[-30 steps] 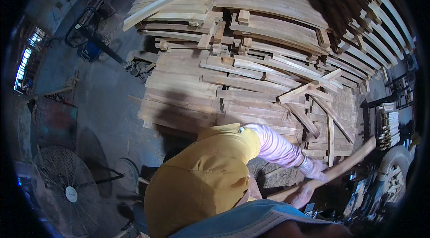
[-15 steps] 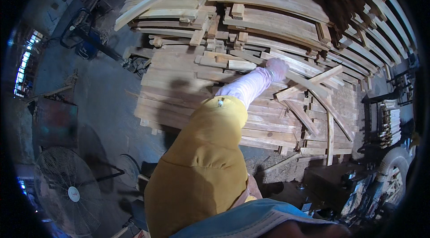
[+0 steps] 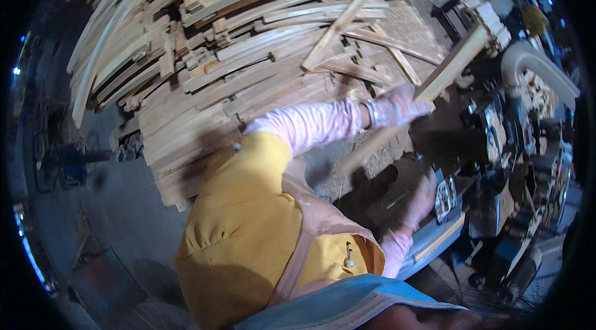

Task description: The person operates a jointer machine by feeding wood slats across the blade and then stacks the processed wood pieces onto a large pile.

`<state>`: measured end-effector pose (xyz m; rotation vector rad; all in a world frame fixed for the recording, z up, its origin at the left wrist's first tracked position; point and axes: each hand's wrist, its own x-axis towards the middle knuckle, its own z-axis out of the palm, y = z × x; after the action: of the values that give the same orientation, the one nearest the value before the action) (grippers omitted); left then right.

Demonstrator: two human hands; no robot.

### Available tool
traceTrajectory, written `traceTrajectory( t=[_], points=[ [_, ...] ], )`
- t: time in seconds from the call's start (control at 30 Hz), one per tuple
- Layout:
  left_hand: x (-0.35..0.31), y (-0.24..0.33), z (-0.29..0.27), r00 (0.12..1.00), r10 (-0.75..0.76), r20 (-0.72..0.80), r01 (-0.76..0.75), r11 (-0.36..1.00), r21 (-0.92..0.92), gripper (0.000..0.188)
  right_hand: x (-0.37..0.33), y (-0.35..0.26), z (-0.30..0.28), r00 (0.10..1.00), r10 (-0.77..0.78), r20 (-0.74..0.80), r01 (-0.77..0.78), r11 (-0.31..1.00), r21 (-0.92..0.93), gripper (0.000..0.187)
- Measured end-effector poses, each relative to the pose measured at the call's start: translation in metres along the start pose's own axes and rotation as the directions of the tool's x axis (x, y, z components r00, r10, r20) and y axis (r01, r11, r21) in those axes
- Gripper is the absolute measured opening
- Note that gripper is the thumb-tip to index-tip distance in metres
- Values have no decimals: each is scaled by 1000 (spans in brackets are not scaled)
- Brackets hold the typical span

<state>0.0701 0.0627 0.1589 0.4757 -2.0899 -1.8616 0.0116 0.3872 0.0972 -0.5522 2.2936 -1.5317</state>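
My gloved left hand point(image 3: 397, 106) is closed around a long wooden strip point(image 3: 458, 62). The strip slants across from the machine side at the upper right down toward my front, and its near end is smeared by motion. My left arm, in a yellow sleeve with a pale pink cuff, stretches over the edge of the wood stack point(image 3: 205, 122). Lower down, my right hand point(image 3: 422, 196) is beside a dark machine bed point(image 3: 385, 206), next to a metal fitting point(image 3: 445, 196). Blur hides its fingers.
Loose strips lie crossed on the stack, among them a slanted strip point(image 3: 339, 27). At the right stand machinery and a ribbed grey hose point(image 3: 518, 63). A bundle of pale strips point(image 3: 490, 22) is behind them. Sawdust point(image 3: 394, 144) covers the floor by the stack.
My view has turned right, toward the machine. My left hand has moved from over the stack to beside the machine, with the wooden strip in it. My right hand has come into view.
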Motion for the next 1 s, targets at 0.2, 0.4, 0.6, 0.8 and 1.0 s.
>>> traceTrajectory(
  t=[0.2,0.4,0.6,0.8,1.0],
  points=[
    [28,-46,33,998,-5,56,-23,873,487,86,-21,-15,33,937,348,-38,-332,918,218,30],
    [83,-144,-196,808,322,-493,303,492,816,54,-202,57,-113,852,123,-509,-400,780,-481,47],
    [80,-169,-306,712,-277,-645,687,87,721,98,-312,108,-105,646,168,-744,-738,383,-555,47],
    [53,-153,-290,729,-353,-587,614,-42,788,75,-161,153,-159,693,-154,-705,-572,478,-667,38],
    [-28,-165,-253,842,-225,-491,539,380,752,67,-69,125,-179,760,13,-649,-578,469,-668,34]
  ],
)
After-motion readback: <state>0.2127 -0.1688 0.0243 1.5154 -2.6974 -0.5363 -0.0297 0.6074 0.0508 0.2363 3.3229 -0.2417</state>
